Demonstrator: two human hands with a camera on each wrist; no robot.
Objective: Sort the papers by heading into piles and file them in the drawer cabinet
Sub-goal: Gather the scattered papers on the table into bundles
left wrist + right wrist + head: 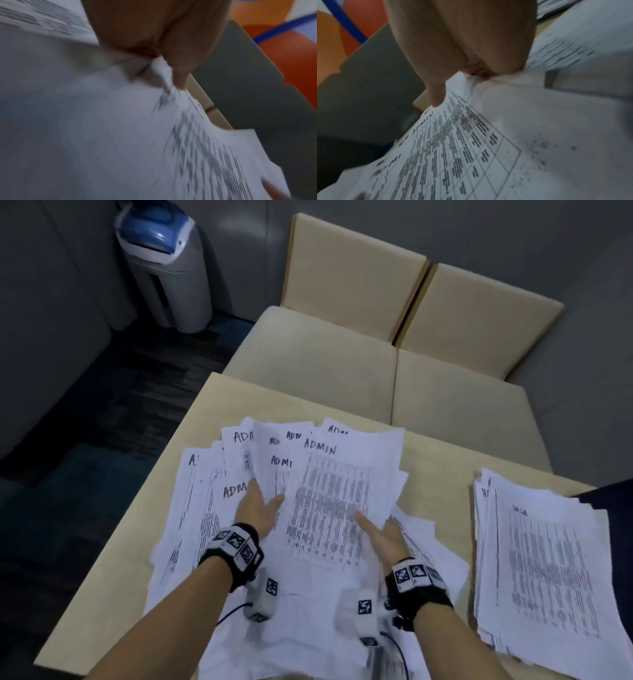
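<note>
White ADMIN papers [329, 501] (black printed grids), beige table [435, 470], cream sofa [308, 361].

Head view dim, bluish cast, no strong shadows. White papers [329, 508] brightest part at centre; floor [85, 412] at left nearly black. Straight edges bend toward frame corners. Both wrist views heavily motion-blurred: print smeared in left wrist view, sharper only at lower centre of right wrist view.
</note>
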